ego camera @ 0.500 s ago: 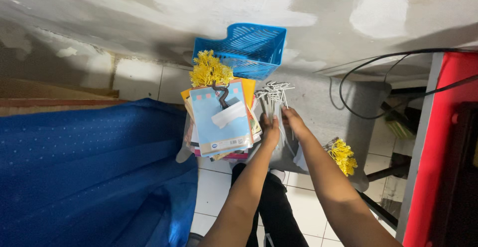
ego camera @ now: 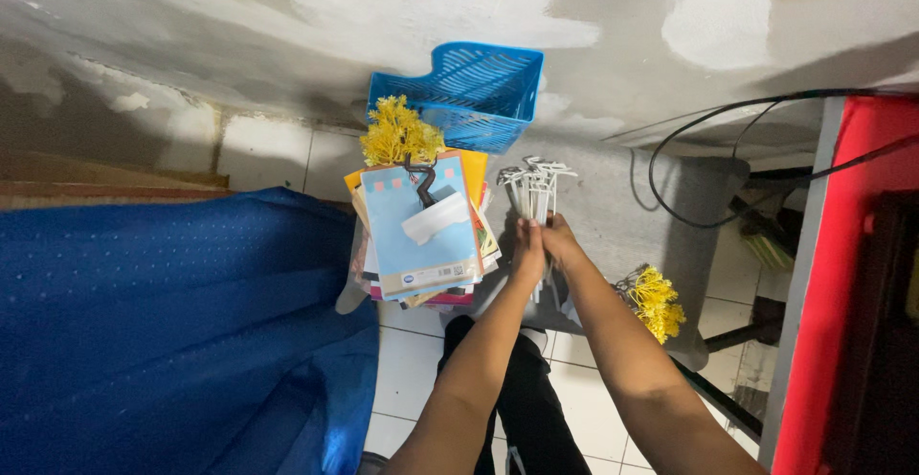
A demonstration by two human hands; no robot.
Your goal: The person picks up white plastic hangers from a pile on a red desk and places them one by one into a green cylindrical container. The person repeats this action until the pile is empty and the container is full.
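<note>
Hands are pressed together around a bundle of thin white sticks [ego camera: 534, 188], which is held upright above the grey tabletop [ego camera: 622, 216]. The left hand [ego camera: 526, 253] and the right hand [ego camera: 560, 242] are closed side by side on the lower part of the bundle, each grip pinching the stems so that the forked tips stand level and fan out just above the fingers; held this way, the loose sticks seem to be kept squared into one bunch rather than left to scatter.

Just to the left, a stack of books [ego camera: 421, 231] lies on the tabletop, with a dark hook-shaped piece and a white scrap resting on the top light-blue cover. A yellow tuft [ego camera: 399, 133] sits at the far edge of the stack, touching a blue plastic basket [ego camera: 469, 92] set against the wall. A second yellow tuft [ego camera: 659, 303] lies near the right forearm, and a black cable [ego camera: 670, 149] loops across the tabletop. Blue cloth [ego camera: 172, 322] fills the lower left.

Compared with half a second earlier, the hands have been drawn closer together and shifted slightly, and the sticks are gathered tighter and stand more upright. The books, basket and tufts are unchanged.
</note>
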